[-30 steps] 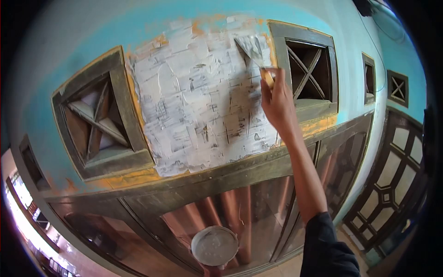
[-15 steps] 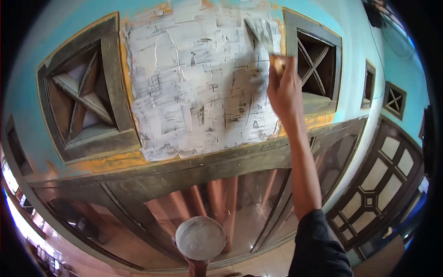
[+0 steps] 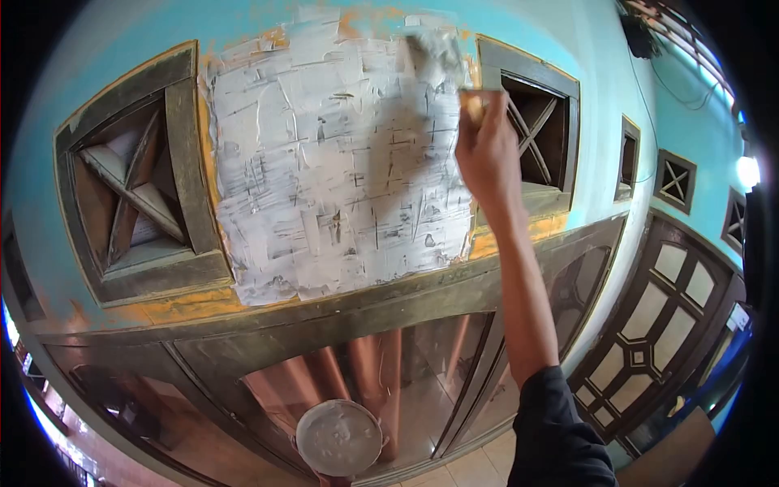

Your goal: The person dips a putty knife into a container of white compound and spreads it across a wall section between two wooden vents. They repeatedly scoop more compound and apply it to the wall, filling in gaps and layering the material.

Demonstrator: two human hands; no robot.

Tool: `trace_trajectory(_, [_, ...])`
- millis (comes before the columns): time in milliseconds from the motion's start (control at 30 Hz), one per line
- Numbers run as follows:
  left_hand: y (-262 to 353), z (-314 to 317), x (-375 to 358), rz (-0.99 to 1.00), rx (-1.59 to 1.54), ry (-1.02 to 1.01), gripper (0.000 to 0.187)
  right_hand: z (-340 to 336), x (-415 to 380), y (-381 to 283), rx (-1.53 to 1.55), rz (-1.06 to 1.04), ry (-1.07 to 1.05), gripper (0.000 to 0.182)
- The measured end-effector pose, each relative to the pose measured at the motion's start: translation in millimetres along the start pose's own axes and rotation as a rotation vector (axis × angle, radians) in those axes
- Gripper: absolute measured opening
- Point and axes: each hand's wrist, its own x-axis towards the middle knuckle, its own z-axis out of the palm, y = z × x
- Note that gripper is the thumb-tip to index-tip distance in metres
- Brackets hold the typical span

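My right hand (image 3: 489, 150) is raised and closed around the wooden handle of a putty knife (image 3: 442, 63), its blade blurred at the upper right of a wall patch (image 3: 324, 174) spread with whitish-grey putty. Dark streaks and blade ridges cross that patch. Low in the view, my left hand (image 3: 331, 480) supports a round container of grey-white putty (image 3: 339, 438) from beneath; the container hides most of this hand, with only bits of finger showing at its sides.
Wooden vent frames with crossed bars stand left (image 3: 134, 178) and right (image 3: 531, 130) of the patch. Below runs a wooden beam (image 3: 324, 312) over glass panes with a pinkish curtain (image 3: 381, 369) behind. A panelled door (image 3: 649, 333) is at far right.
The wall and vents sit slightly lower and further left in view. My right hand with the putty knife has shifted a little left, and the putty container appears lower.
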Motion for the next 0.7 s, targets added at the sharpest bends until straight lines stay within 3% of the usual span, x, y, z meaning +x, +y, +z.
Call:
trace_trajectory(233, [-14, -19, 28, 0.076, 0.163, -0.118, 0.076, -41, -102, -38, 0.085, 0.143, -0.304, 0.029])
trace_trajectory(367, [-17, -33, 30, 0.132, 0.266, -0.157, 0.075, -55, -88, -39, 0.094, 0.115, -0.206, 0.026])
trace_trajectory(533, [-24, -45, 29, 0.171, 0.405, -0.213, 0.073, -23, -17, -21, 0.112, 0.072, -0.098, 0.023])
trace_trajectory(700, [-22, -52, 28, 0.241, 0.54, -0.266, 0.072, -21, -67, -12, 0.073, 0.117, -0.179, 0.024])
